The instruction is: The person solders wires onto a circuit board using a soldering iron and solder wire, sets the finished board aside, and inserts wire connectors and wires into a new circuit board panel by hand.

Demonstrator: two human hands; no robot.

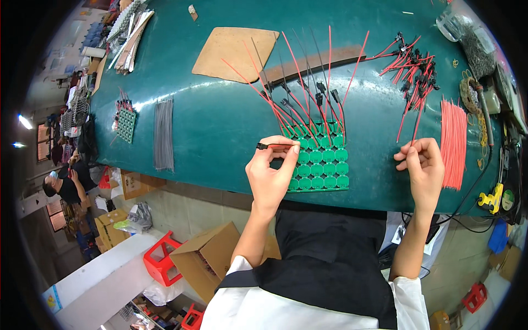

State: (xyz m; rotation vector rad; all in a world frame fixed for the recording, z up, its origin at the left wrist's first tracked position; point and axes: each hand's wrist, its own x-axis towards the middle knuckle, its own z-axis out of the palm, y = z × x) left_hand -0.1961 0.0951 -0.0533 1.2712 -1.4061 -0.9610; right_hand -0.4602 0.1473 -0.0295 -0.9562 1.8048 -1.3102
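Note:
My left hand (270, 170) pinches a short red-and-black wire lead with a black plug (262, 146) at its end. The lead is held over the left edge of a green circuit board panel (322, 169) made of several small rounded boards. Red and black wires with black connectors (319, 99) rise from the panel's far rows. Off to the right, my right hand (424, 168) has thumb and forefinger closed on a thin wire lead (415, 129), whose far end runs into a loose pile of connector leads (421, 80).
Red wires (454, 144) lie bundled right of my right hand; grey wires (164, 135) lie at left, near another wired panel (126, 125). A brown board (234, 54) and dark strip (319, 63) lie beyond. A soldering iron (485, 113) and yellow glue gun (491, 199) sit at right.

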